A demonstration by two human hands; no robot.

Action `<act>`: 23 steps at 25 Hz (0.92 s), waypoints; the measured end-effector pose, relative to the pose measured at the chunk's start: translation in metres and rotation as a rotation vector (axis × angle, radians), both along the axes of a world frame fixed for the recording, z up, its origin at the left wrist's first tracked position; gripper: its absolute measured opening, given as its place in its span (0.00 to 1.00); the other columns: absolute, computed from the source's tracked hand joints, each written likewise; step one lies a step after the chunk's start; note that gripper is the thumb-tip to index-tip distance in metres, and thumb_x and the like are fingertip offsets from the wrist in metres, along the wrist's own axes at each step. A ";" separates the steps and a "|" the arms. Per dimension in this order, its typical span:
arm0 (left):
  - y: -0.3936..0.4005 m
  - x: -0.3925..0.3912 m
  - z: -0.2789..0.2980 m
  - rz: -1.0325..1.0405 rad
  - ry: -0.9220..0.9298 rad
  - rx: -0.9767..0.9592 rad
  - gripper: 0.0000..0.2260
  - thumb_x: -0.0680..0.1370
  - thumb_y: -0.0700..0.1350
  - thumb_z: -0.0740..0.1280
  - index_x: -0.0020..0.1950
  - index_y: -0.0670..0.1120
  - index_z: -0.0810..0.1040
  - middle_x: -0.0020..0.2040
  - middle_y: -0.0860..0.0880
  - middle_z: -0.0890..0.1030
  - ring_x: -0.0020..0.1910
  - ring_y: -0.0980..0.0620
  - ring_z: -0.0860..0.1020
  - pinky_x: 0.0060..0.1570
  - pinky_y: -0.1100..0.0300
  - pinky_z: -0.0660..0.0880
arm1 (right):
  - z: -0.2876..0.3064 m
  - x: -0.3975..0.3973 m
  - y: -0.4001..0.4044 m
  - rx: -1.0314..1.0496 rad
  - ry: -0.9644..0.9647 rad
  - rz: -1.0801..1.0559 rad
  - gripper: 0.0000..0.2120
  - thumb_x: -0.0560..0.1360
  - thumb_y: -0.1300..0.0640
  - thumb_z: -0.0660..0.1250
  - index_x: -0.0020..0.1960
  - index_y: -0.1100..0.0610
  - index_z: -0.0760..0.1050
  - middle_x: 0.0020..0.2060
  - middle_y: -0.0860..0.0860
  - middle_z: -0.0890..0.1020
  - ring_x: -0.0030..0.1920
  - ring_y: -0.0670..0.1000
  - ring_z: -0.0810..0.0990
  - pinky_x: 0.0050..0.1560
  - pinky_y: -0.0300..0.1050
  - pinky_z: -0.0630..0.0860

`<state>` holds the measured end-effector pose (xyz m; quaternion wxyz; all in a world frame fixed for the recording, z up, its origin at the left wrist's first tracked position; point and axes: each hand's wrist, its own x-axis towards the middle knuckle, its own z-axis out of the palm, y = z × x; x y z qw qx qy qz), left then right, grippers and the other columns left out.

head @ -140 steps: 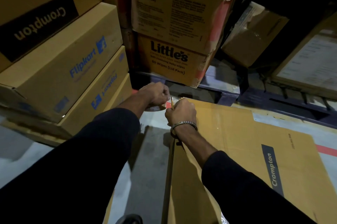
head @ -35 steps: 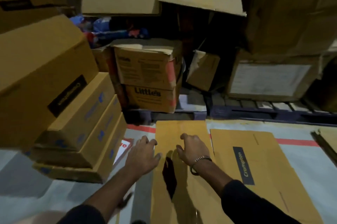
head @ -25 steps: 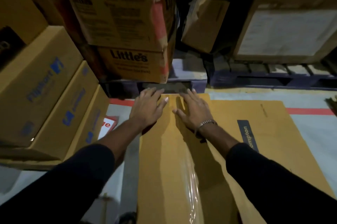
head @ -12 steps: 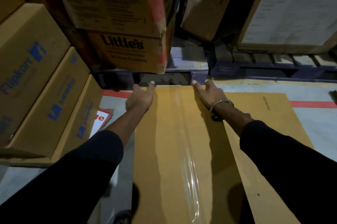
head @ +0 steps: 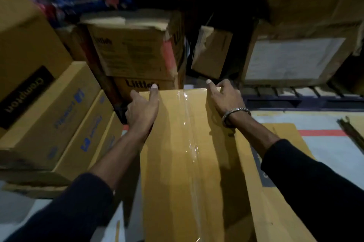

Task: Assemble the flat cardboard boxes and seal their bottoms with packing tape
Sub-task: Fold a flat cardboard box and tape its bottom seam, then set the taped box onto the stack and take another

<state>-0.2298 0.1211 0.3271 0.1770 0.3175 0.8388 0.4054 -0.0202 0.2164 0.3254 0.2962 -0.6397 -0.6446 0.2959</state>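
Both hands grasp the taped box (head: 183, 162) at its far edge: left hand (head: 142, 110) round the left corner, right hand (head: 224, 99) over the right. Stacked boxes (head: 65, 115) crowd the left side; flat cardboard (head: 279, 162) lies right.

— Where do we have the cardboard box (head: 177, 162)?
— Our left hand (head: 142, 111) grips its far left corner, our right hand (head: 224, 98) its far right corner, fingers curled over the edge.
— And between our grips?
— A clear tape strip (head: 190, 139) runs toward us. Right of our right grip lies a flat carton (head: 279, 172).
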 end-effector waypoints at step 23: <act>-0.214 0.050 -0.004 -0.100 -0.407 0.163 0.34 0.71 0.52 0.81 0.69 0.57 0.65 0.61 0.56 0.77 0.62 0.51 0.78 0.55 0.55 0.78 | 0.005 0.036 -0.232 0.052 -0.438 0.113 0.70 0.60 0.10 0.46 0.83 0.61 0.46 0.81 0.62 0.56 0.80 0.61 0.58 0.73 0.61 0.69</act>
